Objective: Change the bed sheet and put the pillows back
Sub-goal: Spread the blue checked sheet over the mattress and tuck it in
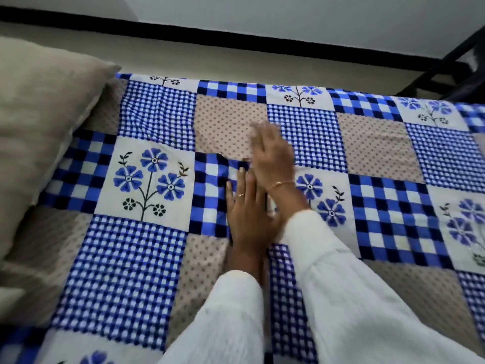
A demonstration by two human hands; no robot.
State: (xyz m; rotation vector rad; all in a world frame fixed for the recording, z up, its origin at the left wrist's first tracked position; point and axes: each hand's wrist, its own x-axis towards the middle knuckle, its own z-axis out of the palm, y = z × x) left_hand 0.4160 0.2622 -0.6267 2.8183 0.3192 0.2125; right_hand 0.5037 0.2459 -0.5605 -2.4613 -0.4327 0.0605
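A patchwork bed sheet [136,258] with blue checks, dotted beige squares and blue flower panels lies spread over the bed. My left hand [245,214] lies flat on it near the middle, fingers straight, a ring on one finger. My right hand [273,153] sits just beyond it with straight fingers on the sheet, blurred, a thin bangle at the wrist. A small wrinkle in the sheet shows left of my right hand. A beige pillow [39,122] lies at the left end of the bed. Both arms wear white sleeves.
Past the far edge of the bed runs a pale floor strip [236,59], then a black skirting line and a light wall. Dark furniture [451,74] stands at the far right corner.
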